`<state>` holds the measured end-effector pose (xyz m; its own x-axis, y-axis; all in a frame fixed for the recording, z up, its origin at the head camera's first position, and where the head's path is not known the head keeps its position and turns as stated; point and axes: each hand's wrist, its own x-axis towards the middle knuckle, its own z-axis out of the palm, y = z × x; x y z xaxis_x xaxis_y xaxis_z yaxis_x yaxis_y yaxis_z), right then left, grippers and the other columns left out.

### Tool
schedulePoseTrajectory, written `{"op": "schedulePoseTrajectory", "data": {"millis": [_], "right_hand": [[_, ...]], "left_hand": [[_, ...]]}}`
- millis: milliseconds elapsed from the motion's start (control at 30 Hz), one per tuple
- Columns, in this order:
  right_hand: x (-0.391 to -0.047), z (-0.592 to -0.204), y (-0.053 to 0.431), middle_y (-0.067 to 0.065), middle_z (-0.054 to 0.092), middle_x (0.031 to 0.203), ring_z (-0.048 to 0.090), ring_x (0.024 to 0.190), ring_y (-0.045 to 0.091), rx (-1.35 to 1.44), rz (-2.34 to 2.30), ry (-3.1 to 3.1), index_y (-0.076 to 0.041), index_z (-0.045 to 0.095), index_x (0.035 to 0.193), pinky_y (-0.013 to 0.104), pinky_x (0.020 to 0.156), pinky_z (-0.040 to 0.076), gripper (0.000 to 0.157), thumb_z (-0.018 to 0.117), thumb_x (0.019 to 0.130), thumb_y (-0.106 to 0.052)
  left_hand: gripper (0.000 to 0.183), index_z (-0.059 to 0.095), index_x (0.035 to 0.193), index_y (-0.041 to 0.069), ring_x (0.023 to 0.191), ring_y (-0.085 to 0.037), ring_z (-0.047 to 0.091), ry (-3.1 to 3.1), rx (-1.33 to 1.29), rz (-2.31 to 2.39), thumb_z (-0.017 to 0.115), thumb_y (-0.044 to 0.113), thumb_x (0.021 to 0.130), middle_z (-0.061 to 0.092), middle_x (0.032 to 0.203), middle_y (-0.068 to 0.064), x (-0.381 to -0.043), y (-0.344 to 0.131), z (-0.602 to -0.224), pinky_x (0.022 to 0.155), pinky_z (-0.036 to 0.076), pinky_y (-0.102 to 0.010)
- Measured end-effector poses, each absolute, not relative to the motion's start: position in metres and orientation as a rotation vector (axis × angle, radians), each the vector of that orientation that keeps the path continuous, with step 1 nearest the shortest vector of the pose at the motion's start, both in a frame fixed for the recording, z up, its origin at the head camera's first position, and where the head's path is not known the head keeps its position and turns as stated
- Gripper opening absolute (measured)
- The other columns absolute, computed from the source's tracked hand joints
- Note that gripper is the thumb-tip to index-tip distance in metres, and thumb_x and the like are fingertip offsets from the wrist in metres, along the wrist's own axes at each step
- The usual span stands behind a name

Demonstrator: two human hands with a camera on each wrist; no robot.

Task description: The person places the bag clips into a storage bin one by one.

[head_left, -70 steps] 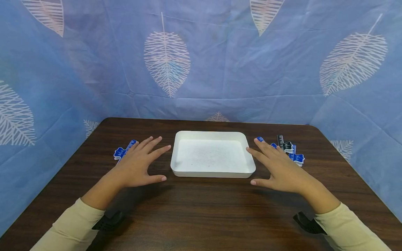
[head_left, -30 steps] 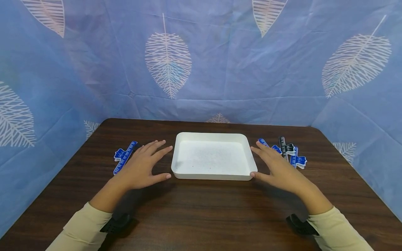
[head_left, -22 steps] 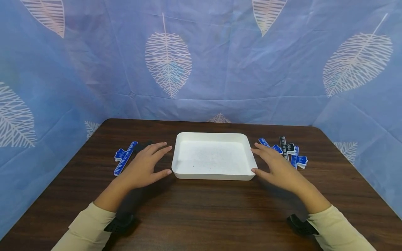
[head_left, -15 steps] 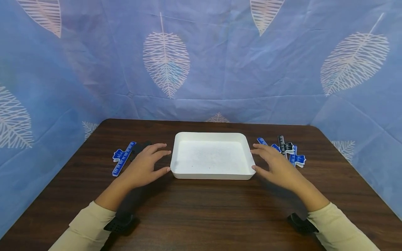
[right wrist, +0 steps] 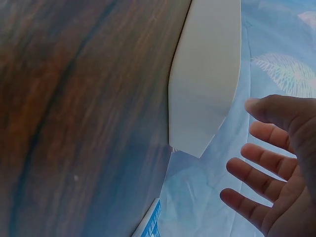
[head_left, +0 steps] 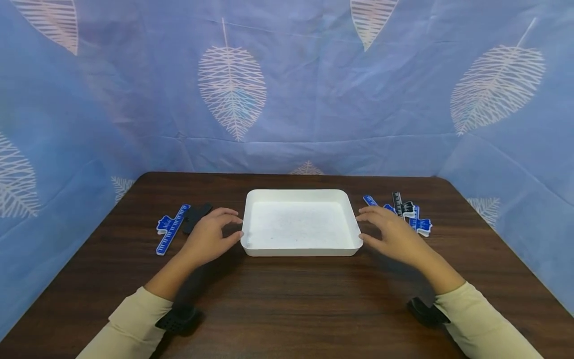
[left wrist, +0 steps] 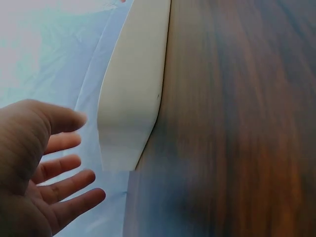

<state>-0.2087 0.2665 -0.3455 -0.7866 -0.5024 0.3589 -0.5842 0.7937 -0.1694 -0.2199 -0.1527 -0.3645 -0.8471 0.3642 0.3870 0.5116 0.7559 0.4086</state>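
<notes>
White tray (head_left: 300,224): It lies flat on the dark brown table (head_left: 291,309), near the middle. It has low sides and round corners, and a few tiny dark specks inside.
Left hand (head_left: 208,239): It is by the tray's left side, loose, with the fingers a bit bent and the thumb held apart. It grips nothing. The thumb tip is right by the edge; I can't tell if it touches.
Right hand (head_left: 392,237): It is by the tray's right side, loose the same way, and grips nothing. I can't tell if the thumb touches the edge.
Blue ruler clip (head_left: 172,229): It lies on the table, left of the left hand.
Black thing (head_left: 194,219): It is between that clip and the left hand, partly hidden.
Clips on the right: A blue one (head_left: 369,200), a black one (head_left: 397,203) and another blue one (head_left: 421,224) lie close together behind the right hand.
Sleeves (head_left: 134,321): Pale yellow, with a black band (head_left: 179,319) under each wrist.
Cloth (head_left: 314,99): Blue with white leaves, hanging behind the table.
</notes>
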Motion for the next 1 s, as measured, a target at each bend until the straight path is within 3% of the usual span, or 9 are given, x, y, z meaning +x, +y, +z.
{"op": "schedulePoseTrajectory", "data": {"millis": [167,300,400,633,800,1000], "right_hand": [[-0.211,-0.345,0.27,0.022,0.058,0.127,0.053,0.118,0.042,0.828,0.39,-2.713,0.002,0.066,0.115,0.06,0.095,0.045,0.038,0.077,0.083,-0.014],[-0.21,-0.342,0.276,0.022,0.056,0.129,0.051,0.119,0.043,0.808,0.392,-2.749,0.002,0.065,0.116,0.06,0.097,0.044,0.037,0.075,0.084,-0.013],[-0.21,-0.339,0.279,0.024,0.053,0.133,0.048,0.122,0.044,0.797,0.399,-2.796,0.003,0.064,0.12,0.061,0.098,0.042,0.039,0.074,0.086,-0.013],[-0.209,-0.336,0.287,0.03,0.048,0.135,0.045,0.123,0.049,0.786,0.405,-2.863,0.002,0.06,0.126,0.064,0.097,0.041,0.046,0.075,0.086,-0.014],[-0.214,-0.337,0.294,0.03,0.048,0.135,0.045,0.122,0.051,0.741,0.37,-2.885,0.002,0.06,0.127,0.065,0.097,0.04,0.047,0.075,0.086,-0.016],[-0.22,-0.337,0.299,0.032,0.046,0.135,0.044,0.122,0.052,0.697,0.366,-2.891,0.004,0.06,0.126,0.066,0.098,0.039,0.048,0.075,0.085,-0.014]], "left_hand": [[0.034,0.07,0.114,0.003,0.098,-0.028,0.065,-2.684,-0.515,-0.851,0.077,0.019,0.084,0.063,0.119,-0.015,-0.226,-0.147,-0.367,0.082,0.057,-0.045],[0.046,0.063,0.127,0.004,0.103,-0.031,0.064,-2.762,-0.406,-0.956,0.075,0.02,0.086,0.058,0.128,-0.019,-0.232,-0.143,-0.368,0.083,0.056,-0.047],[0.056,0.053,0.138,0.003,0.107,-0.033,0.063,-2.814,-0.374,-1.049,0.072,0.02,0.088,0.054,0.133,-0.021,-0.236,-0.142,-0.369,0.083,0.056,-0.048],[0.065,0.025,0.152,0.0,0.117,-0.042,0.055,-2.856,-0.345,-1.572,0.058,0.009,0.097,0.038,0.147,-0.027,-0.246,-0.141,-0.37,0.063,0.06,-0.036],[0.064,0.018,0.154,0.001,0.131,-0.047,0.04,-2.817,-0.248,-1.92,0.051,0.005,0.1,0.028,0.151,-0.028,-0.251,-0.141,-0.371,0.069,0.06,-0.043],[0.061,0.02,0.155,0.005,0.128,-0.048,0.042,-2.765,-0.194,-2.168,0.047,0.001,0.1,0.026,0.151,-0.027,-0.255,-0.14,-0.369,0.072,0.059,-0.049]]}}
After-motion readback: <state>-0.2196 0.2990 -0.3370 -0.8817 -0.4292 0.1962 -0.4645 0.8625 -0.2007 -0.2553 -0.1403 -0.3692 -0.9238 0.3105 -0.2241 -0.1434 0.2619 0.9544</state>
